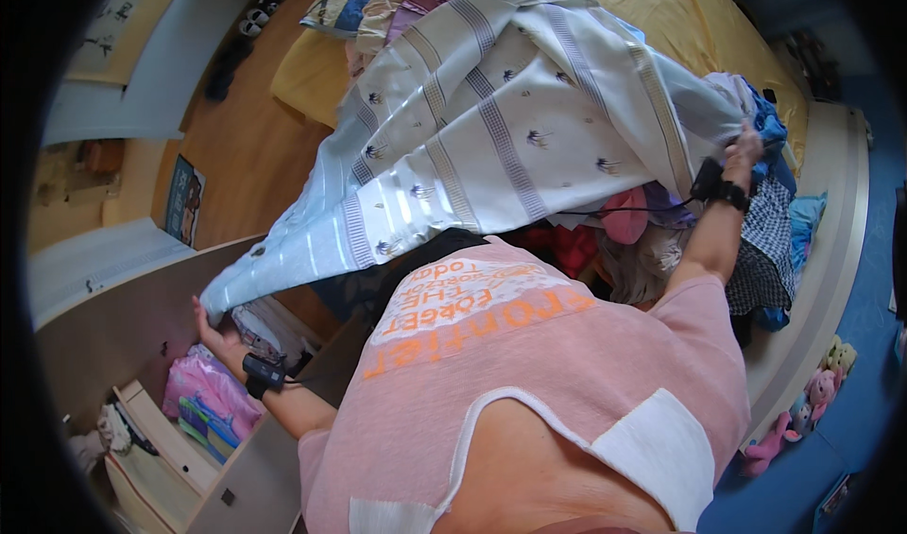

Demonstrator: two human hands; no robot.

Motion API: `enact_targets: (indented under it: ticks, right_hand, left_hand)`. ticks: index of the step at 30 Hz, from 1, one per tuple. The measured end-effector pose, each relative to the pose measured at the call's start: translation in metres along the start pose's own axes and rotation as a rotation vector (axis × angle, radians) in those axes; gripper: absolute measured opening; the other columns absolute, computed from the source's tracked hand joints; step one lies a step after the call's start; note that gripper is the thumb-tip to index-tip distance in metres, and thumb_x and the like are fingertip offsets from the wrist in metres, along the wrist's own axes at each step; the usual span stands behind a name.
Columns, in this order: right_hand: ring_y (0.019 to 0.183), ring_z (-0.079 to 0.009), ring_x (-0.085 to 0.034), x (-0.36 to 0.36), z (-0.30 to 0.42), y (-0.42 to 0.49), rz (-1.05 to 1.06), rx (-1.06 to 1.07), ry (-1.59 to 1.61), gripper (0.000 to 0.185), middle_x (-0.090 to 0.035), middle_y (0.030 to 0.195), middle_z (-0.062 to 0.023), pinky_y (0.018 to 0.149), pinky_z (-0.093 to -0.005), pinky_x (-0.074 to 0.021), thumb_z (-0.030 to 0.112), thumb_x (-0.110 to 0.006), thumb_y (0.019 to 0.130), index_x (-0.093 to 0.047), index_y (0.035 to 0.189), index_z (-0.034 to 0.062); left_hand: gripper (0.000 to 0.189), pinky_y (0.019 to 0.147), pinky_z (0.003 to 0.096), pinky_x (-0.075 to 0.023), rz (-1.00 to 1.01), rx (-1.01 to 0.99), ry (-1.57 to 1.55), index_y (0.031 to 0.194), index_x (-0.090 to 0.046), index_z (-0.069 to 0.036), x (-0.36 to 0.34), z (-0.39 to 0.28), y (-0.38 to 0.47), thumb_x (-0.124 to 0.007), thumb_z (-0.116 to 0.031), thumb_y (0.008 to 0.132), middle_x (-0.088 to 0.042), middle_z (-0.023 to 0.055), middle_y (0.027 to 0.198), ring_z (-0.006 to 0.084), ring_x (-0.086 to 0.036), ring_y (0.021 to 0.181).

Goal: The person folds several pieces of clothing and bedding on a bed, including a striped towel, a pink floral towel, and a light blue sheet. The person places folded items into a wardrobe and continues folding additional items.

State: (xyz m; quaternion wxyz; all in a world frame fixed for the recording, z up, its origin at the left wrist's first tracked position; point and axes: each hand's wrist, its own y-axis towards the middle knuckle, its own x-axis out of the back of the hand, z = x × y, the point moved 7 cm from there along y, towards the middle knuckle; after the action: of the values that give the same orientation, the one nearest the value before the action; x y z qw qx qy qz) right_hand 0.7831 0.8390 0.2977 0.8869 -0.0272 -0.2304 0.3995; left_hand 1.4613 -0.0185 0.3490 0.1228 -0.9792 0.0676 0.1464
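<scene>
A large white and pale blue fabric sheet (453, 137), woven with palm-tree motifs and checked bands, is stretched out in front of my body. At its lower left corner is my left hand (220, 339), fingers around or against the fabric; part of the grip is hidden. The far right edge is held by my right hand (742, 152), slightly blurred. Between the hands the sheet hangs in loose diagonal folds, and its far part lies over the bed. Both wrists carry black strapped devices with cables.
A yellow-covered bed (680, 9) lies ahead, with piled clothes (418, 2) at its far left. More garments (762, 236) heap up near my right arm. An opened wardrobe (234, 491) holding a pink bundle (212, 392) stands at left. Plush toys (801, 410) line the right side.
</scene>
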Motion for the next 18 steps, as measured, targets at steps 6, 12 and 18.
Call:
enact_targets:
  ticks: [6,12,18]
  right_hand:
    - [0.081,-0.0218,-0.059,-0.074,0.163,-0.257,-0.348,1.757,-0.471,0.021,-0.061,0.094,-0.0124,0.074,-0.031,-0.0486,0.004,-0.055,0.082,-0.059,0.102,-0.0007]
    - [0.088,-0.0259,-0.054,-0.162,-0.018,-0.437,1.283,1.621,-0.478,0.023,-0.056,0.094,-0.0115,0.082,-0.0362,-0.0451,0.018,-0.055,0.082,-0.059,0.101,0.0057]
    - [0.101,-0.0283,-0.053,-0.14,-0.093,-0.412,1.457,1.212,-0.51,0.036,-0.057,0.106,-0.0139,0.09,-0.0364,-0.0422,0.033,-0.058,0.083,-0.058,0.109,0.0071]
  left_hand:
    - [0.029,0.091,0.0364,-0.0431,0.414,0.059,0.233,0.11,-0.059,-0.001,-0.171,0.04,-0.054,-0.055,-0.006,0.082,-0.058,0.0119,0.108,0.0242,-0.054,0.102]
    - [0.021,0.083,0.0262,-0.0422,1.143,0.116,0.564,0.098,-0.065,0.002,-0.32,0.124,-0.153,-0.053,-0.002,0.081,-0.058,0.0055,0.1,0.0136,-0.054,0.092]
    - [0.022,0.078,0.0218,-0.0413,0.949,0.311,0.4,0.099,-0.065,0.003,-0.301,0.145,-0.151,-0.052,0.001,0.082,-0.061,0.0031,0.094,0.0096,-0.054,0.085]
